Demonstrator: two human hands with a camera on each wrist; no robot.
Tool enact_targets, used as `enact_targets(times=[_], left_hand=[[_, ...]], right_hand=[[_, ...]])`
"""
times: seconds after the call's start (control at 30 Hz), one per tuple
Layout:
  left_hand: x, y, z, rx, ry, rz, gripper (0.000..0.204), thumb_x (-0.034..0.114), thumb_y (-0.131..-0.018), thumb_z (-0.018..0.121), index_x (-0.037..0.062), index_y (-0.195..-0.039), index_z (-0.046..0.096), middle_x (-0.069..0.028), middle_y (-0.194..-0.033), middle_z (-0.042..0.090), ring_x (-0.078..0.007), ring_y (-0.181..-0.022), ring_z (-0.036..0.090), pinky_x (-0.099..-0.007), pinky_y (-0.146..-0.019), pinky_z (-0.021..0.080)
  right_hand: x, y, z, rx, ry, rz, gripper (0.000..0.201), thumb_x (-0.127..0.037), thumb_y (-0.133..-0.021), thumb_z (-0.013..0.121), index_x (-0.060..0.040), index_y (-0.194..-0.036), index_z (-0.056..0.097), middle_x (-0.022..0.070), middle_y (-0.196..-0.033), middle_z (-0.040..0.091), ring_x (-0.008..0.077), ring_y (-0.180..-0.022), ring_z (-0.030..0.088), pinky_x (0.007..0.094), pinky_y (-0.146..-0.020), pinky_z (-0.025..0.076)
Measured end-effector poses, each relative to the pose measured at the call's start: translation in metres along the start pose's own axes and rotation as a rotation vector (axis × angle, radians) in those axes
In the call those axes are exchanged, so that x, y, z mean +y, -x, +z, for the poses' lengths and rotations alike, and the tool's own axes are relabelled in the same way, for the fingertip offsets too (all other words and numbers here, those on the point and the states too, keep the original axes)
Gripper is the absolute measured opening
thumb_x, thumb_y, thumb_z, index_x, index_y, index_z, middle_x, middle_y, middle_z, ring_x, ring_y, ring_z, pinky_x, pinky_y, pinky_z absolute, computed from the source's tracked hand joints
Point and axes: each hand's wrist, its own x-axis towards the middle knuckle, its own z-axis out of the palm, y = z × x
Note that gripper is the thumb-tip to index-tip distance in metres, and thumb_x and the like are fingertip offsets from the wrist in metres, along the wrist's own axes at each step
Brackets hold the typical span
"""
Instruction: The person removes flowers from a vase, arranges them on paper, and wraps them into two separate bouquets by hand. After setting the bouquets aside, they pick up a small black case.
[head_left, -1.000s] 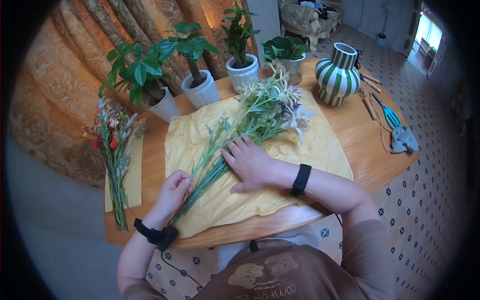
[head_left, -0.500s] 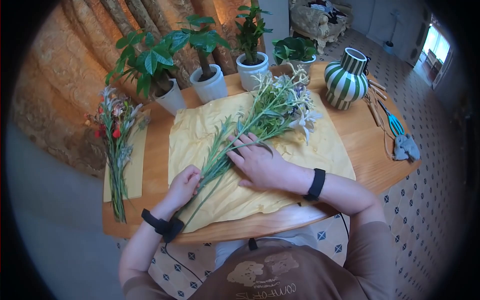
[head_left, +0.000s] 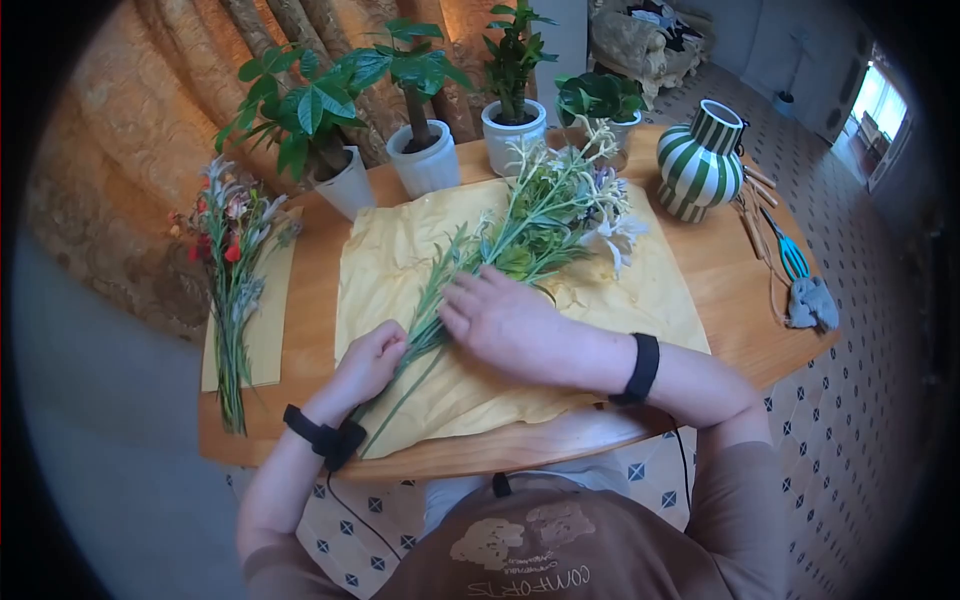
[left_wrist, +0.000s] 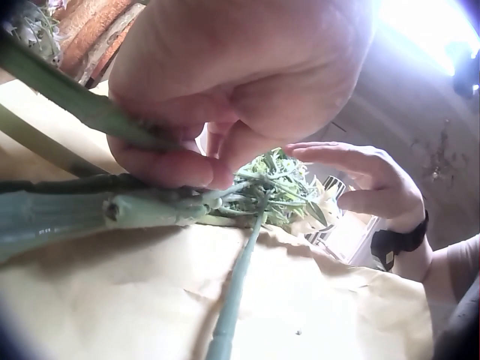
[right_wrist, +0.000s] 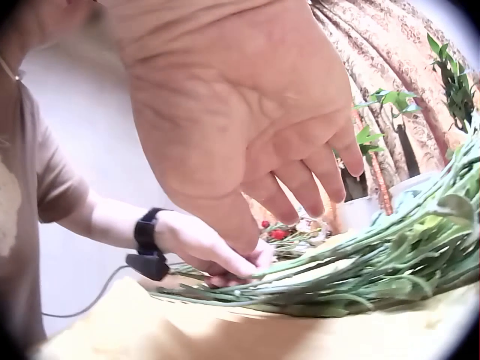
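A bunch of flowers (head_left: 525,225) with green leafy stems and white blooms lies diagonally across yellow wrapping paper (head_left: 395,255). Near its lower end, my left hand (head_left: 374,365) pinches a green stem (left_wrist: 71,90) between thumb and curled fingers; other stems run just below that hand. My right hand (head_left: 510,325) is over the middle of the bunch, palm down, with fingertips right at the leafy stems. In the right wrist view its fingers are extended and spread, holding nothing, above the stems (right_wrist: 337,277).
A second bunch with red flowers (head_left: 233,255) lies at the left on folded paper (head_left: 265,340). Potted plants (head_left: 424,165) line the back edge. At right stand a green-striped vase (head_left: 700,175), teal-handled scissors (head_left: 793,258) and a grey cloth-like item (head_left: 812,303).
The leafy stem in my left hand has come down onto the bunch. My right hand has lifted from under it and moved over the stems, slightly left. The head view has shifted slightly.
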Motion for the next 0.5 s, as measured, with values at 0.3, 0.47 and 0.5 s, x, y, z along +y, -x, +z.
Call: enact_targets(times=[0.3,0.47,0.5], left_hand=[[0.002,-0.004,-0.002,-0.041,0.028,-0.063,0.008,0.011,-0.093,0.053,0.0039,-0.089,0.053,-0.0025,-0.067,0.052,-0.0106,-0.062,0.047,-0.0266,-0.058,0.041],[0.003,-0.005,-0.004,-0.068,0.063,-0.098,0.008,0.012,-0.093,0.054,0.0044,-0.090,0.055,-0.0011,-0.068,0.053,-0.0098,-0.061,0.047,-0.0252,-0.057,0.040],[0.004,-0.005,-0.005,-0.081,0.081,-0.116,0.009,0.013,-0.093,0.054,0.0046,-0.091,0.056,-0.0006,-0.068,0.053,-0.0093,-0.060,0.047,-0.0247,-0.057,0.041]], right_hand=[[0.039,0.009,-0.004,-0.335,-0.016,0.276,0.085,-0.060,-0.077,0.062,-0.0120,-0.143,0.039,0.0252,-0.146,0.033,0.0423,-0.138,0.025,0.0494,-0.115,0.018],[0.034,0.015,-0.003,-0.414,-0.087,0.302,0.090,-0.063,-0.076,0.061,-0.0081,-0.143,0.036,0.0288,-0.145,0.031,0.0475,-0.137,0.023,0.0505,-0.114,0.020],[0.033,0.016,-0.002,-0.429,-0.105,0.317,0.093,-0.064,-0.075,0.061,-0.0070,-0.143,0.036,0.0300,-0.145,0.030,0.0489,-0.136,0.023,0.0506,-0.113,0.020]])
